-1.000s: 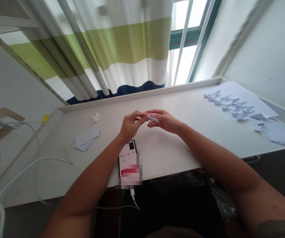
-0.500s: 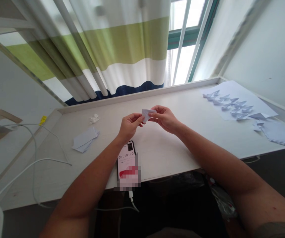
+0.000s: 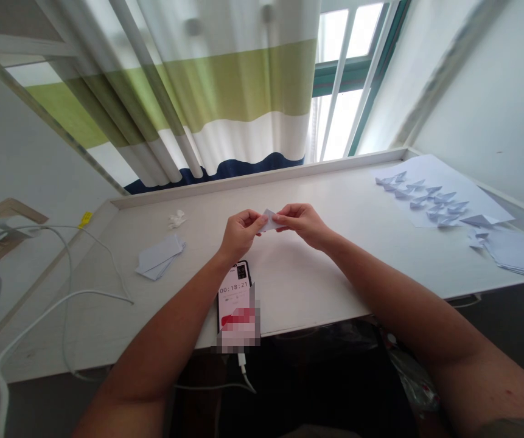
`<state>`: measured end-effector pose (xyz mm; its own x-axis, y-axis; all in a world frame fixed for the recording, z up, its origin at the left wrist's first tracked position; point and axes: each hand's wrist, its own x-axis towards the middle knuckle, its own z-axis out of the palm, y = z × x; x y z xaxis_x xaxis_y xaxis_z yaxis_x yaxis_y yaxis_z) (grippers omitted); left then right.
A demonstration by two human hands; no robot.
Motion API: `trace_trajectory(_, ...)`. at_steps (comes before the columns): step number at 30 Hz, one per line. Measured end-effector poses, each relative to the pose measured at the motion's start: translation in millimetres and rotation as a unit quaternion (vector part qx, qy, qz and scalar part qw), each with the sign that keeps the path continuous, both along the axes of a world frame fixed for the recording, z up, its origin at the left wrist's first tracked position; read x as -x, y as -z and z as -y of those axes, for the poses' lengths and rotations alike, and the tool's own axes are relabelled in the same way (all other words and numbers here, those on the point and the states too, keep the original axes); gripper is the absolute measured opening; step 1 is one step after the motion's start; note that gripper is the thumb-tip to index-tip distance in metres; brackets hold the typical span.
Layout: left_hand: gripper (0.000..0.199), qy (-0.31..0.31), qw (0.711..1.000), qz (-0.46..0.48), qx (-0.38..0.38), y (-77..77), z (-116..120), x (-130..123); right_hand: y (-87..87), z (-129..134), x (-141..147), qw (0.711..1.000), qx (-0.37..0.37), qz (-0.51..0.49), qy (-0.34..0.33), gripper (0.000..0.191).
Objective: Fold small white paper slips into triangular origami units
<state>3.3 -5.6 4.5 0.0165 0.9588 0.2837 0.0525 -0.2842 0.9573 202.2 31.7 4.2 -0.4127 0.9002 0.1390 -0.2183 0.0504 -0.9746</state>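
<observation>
A small folded piece of white paper (image 3: 269,220) is held between my two hands above the middle of the white table. My left hand (image 3: 242,232) pinches its left side between thumb and fingers. On the right side, the thumb and fingers of my right hand (image 3: 304,224) close on it. A pointed corner of the paper shows upward between the two thumbs; its lower part is partly covered by fingers. Below my left wrist lies a phone (image 3: 237,304) with a timer on its screen, its lower part blurred out.
Several folded paper figures (image 3: 430,196) sit on a large white sheet (image 3: 467,182) at the right. Near them lies a stack of paper (image 3: 520,252). To the left are loose paper slips (image 3: 159,257), a crumpled tissue (image 3: 176,219) and white cables (image 3: 61,299). A curtain (image 3: 238,85) hangs behind the table (image 3: 298,292).
The paper has been turned in my fingers, so a corner now points up instead of a flat edge. My right hand has dropped slightly. The view has shifted a little.
</observation>
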Motion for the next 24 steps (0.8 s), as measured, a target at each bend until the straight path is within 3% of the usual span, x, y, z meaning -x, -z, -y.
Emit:
trace_trajectory(10, 0.053, -0.009, 1.000, 0.010, 0.008, 2.8, -2.8, 2.4, -1.1, 2.3, 2.4, 0.999, 0.021, -0.018, 0.015, 0.049)
trace_trajectory(15, 0.051, 0.054, 0.998, -0.013, 0.032, -0.6, -0.3, 3.6, -0.8, 1.8, 1.3, 0.999, 0.021, -0.013, 0.022, 0.049)
trace_trajectory(24, 0.051, 0.019, 0.998, -0.021, 0.062, 0.0, 1.2, 4.0, 7.7, 4.9, 7.7, 0.993, -0.079, 0.024, 0.083, 0.051)
